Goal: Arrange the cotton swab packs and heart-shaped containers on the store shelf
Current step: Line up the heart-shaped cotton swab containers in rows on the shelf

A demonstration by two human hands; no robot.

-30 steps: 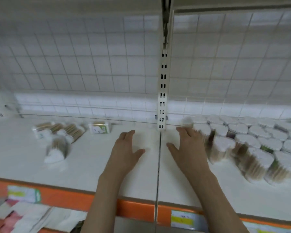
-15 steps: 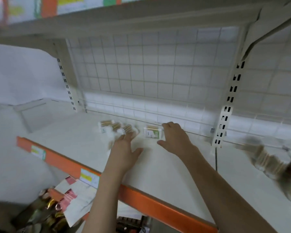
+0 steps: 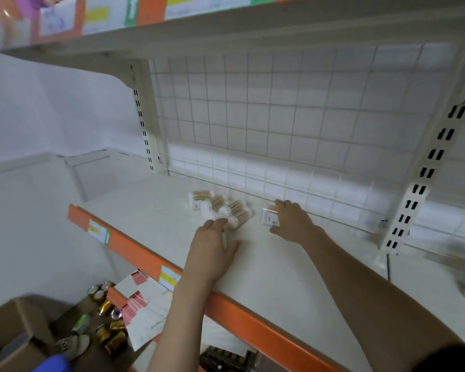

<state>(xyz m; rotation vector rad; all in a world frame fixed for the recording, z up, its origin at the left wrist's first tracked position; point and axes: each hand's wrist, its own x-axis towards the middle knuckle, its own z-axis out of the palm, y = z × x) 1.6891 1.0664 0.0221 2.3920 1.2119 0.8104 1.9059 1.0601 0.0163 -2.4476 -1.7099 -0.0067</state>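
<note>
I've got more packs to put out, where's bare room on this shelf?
Bare shelf left of the swab packs, up to the end upright, and along the orange front edge. Crowded at the back, where both hands reach the packs and small box.

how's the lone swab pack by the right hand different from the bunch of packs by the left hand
The lone pack lies apart, nearer the wire back grid; the loose bunch of packs lies in a jumbled heap at mixed angles. The right hand has fingers on the lone pack, though its grip is unclear; the left hand lies flat, fingertips at the bunch's edge. Both sit on the white shelf and hold wooden-stemmed swabs.
</note>
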